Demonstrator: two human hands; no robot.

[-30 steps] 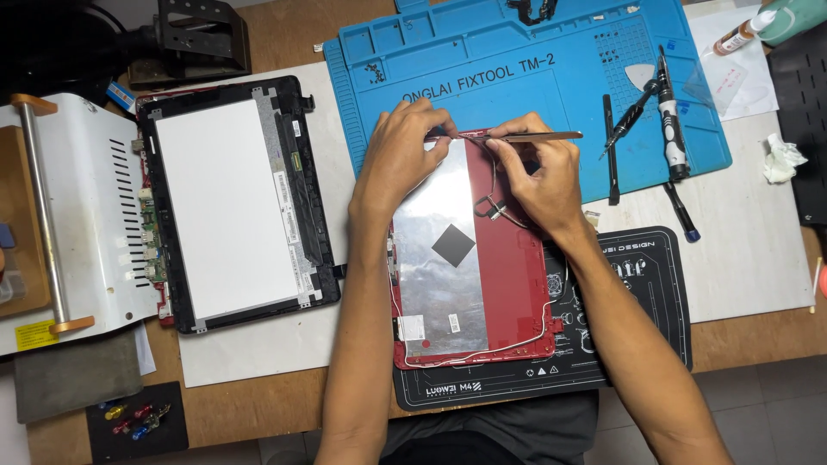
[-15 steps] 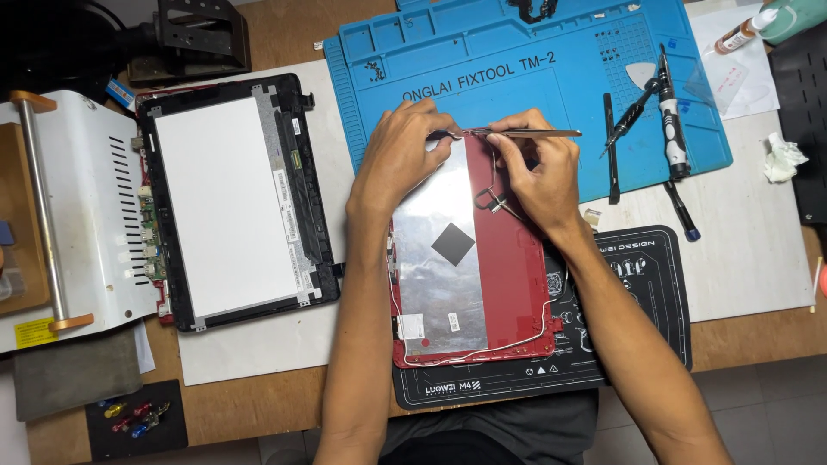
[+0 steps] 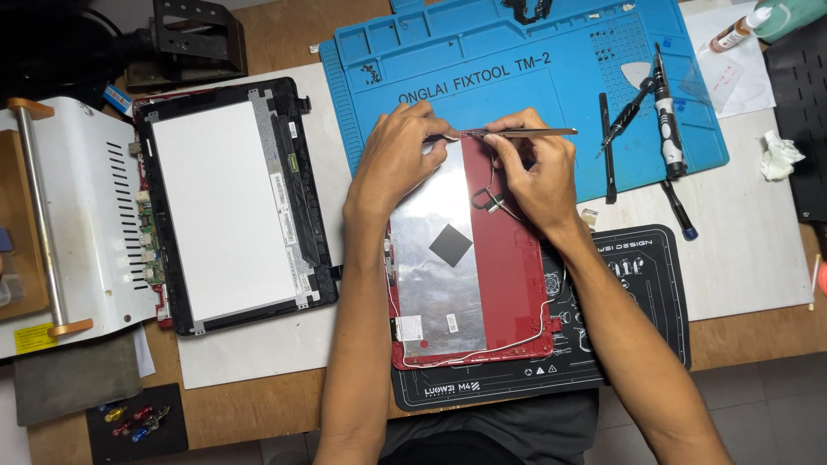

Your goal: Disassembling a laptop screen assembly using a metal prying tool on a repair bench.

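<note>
A: At far left, a white perforated metal unit point(image 3: 82, 215) sits beside a black-framed display panel point(image 3: 228, 207), its pale screen facing up. What sits at centre?

B: The red laptop lid point(image 3: 508, 267), inner side up and lined with silver foil, lies half on the black mat point(image 3: 637, 293) and half on the blue repair mat point(image 3: 517, 69). Both hands meet at its top edge. The left hand point(image 3: 396, 164) rests there with its fingers curled and pinched together at the rim; whether they pin a cable or only the foil cannot be told from here.

A: And the right?

B: The right hand point(image 3: 534, 172) is closed on slim metal tweezers point(image 3: 517, 132), tips pointing left toward the left fingertips. Over the last second the tips have edged a little farther left along the rim, and the hands have drawn closer. That suggests fine work at that corner is under way, not finished.

A: Further right?

B: 2 screwdrivers point(image 3: 663, 103) and a black pry tool point(image 3: 607, 146) lie untouched on the blue mat, with a crumpled tissue point(image 3: 780, 155) on the white sheet beyond.
</note>
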